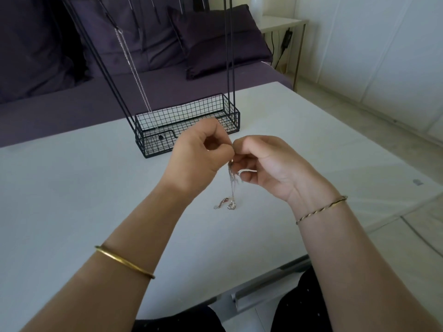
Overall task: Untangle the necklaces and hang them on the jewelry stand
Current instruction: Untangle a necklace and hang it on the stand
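A tangle of thin silver necklaces [232,185] hangs between my two hands above the white table [72,200]. My left hand [200,155] pinches the chains at the top, fingers curled. My right hand [266,164] pinches the same knot from the right. The chains' lower ends, with a heart pendant [231,206] and a reddish piece [221,202], touch the table. Behind my hands stands the black wire jewelry stand [187,123], with a basket base and tall rods. One silver necklace [134,73] hangs from it on the left.
A purple sofa with cushions [215,39] runs behind the table. At the back right stands a small white side table [282,22] with cables. The table's near edge and metal frame [271,281] lie just above my lap.
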Demonstrator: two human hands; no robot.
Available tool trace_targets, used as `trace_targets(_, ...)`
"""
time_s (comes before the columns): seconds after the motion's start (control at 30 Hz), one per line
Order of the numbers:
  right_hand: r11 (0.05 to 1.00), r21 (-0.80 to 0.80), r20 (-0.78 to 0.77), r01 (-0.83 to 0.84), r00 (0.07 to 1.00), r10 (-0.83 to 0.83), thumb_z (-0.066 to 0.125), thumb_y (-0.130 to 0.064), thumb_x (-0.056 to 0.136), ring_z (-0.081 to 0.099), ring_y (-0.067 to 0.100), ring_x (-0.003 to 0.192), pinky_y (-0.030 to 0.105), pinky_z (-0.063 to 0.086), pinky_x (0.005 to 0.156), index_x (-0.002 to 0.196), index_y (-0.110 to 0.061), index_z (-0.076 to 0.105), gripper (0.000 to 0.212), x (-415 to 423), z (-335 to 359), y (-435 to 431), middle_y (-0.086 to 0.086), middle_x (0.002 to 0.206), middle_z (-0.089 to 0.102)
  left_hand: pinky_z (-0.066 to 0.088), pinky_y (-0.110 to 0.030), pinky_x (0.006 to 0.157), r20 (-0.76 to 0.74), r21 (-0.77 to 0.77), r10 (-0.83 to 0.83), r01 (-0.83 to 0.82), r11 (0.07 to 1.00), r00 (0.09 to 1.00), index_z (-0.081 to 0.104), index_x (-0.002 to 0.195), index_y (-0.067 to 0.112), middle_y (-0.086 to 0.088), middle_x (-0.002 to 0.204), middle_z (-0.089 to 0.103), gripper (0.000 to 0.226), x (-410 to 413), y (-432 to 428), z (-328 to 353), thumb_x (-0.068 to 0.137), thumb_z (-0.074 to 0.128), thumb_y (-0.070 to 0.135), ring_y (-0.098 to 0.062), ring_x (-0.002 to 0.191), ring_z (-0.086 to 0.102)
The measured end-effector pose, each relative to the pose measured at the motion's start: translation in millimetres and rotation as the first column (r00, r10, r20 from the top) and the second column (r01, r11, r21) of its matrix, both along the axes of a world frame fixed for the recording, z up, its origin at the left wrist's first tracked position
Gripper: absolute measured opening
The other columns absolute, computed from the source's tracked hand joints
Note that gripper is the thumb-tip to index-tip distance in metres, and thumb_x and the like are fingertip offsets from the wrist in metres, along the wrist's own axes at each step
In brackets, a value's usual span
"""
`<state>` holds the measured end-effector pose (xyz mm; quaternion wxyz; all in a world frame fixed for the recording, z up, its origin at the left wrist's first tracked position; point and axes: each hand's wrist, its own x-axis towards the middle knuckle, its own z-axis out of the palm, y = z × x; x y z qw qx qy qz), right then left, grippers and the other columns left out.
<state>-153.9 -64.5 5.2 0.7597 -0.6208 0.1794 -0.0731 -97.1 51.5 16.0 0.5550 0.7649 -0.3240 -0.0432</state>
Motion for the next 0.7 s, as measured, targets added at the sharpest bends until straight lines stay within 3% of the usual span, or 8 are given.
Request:
trace_targets(0.07,0.999,0.037,0.011,-0.009,1.000,0.009,0.050,-0.003,0.085,0.055,0.010,0.050,0.019,0.038,0.047,0.071,-0.011,0.059,0.018,0.1,0.3,-1.2,0.003,0.062,0.056,0.048,-0.035,0.060,-0.036,-0.030,-0.005,0.004,1.000,0.999,0.053,0.068,0.008,0.003,0.063,0.051,0.023,-0.2,-0.2,0.2,0.078,0.055,-0.013,-0.013,0.062,0.048)
trace_targets(0.13,0.998,-0.024,0.017,0.053,0.998,-0.052,0.051,-0.002,0.083,0.057,0.011,0.052,0.019,0.040,0.049,0.069,-0.012,0.058,0.019,0.7,-1.9,-0.7,0.003,0.064,0.057,0.050,-0.036,0.062,-0.044,0.022,0.002,-0.001,1.000,0.999,0.053,0.070,0.006,0.002,0.063,0.051,0.019,-0.4,-0.1,-0.5,0.079,0.055,-0.011,-0.012,0.062,0.049)
trace_targets(0.23,0.991,-0.103,0.069,0.090,0.994,-0.083,0.051,-0.002,0.082,0.058,0.011,0.054,0.019,0.041,0.051,0.066,-0.014,0.056,0.021,1.7,-5.3,2.9,-0.001,0.063,0.057,0.042,-0.023,0.058,0.203,0.182,0.012,-0.050,0.982,0.979,0.053,0.072,0.003,0.001,0.069,0.051,0.010,0.6,0.5,-0.9,0.077,0.058,-0.004,-0.015,0.068,0.048)
trace_targets(0.33,0.989,-0.127,0.079,0.079,0.994,-0.069,0.050,-0.002,0.082,0.058,0.010,0.054,0.021,0.041,0.052,0.065,-0.014,0.055,0.021,0.5,-4.3,2.6,-0.003,0.059,0.057,0.039,-0.027,0.061,0.433,0.237,-0.013,-0.099,0.966,0.901,0.050,0.071,0.007,0.004,0.076,0.047,0.013,2.3,0.2,0.1,0.075,0.061,0.001,-0.014,0.070,0.046)
trace_targets(0.53,0.997,0.064,0.100,0.043,0.994,-0.049,0.049,0.007,0.084,0.054,0.013,0.051,0.020,0.040,0.047,0.061,-0.012,0.046,0.030,-1.6,-0.5,0.3,-0.001,0.053,0.055,0.043,-0.024,0.064,0.425,0.179,-0.059,-0.020,0.984,0.904,0.055,0.076,0.005,0.003,0.081,0.049,0.007,1.4,2.6,-1.0,0.074,0.060,0.002,-0.012,0.071,0.048)
trace_targets(0.7,0.989,0.041,0.149,0.144,0.978,-0.149,0.050,0.009,0.081,0.053,0.013,0.051,0.022,0.044,0.050,0.061,-0.012,0.045,0.029,-1.6,-1.7,-1.2,0.003,0.059,0.055,0.044,-0.026,0.066,0.459,0.171,-0.019,-0.067,0.983,0.888,0.055,0.077,0.004,0.000,0.082,0.050,0.010,2.4,3.0,-1.6,0.077,0.058,-0.005,-0.015,0.072,0.050)
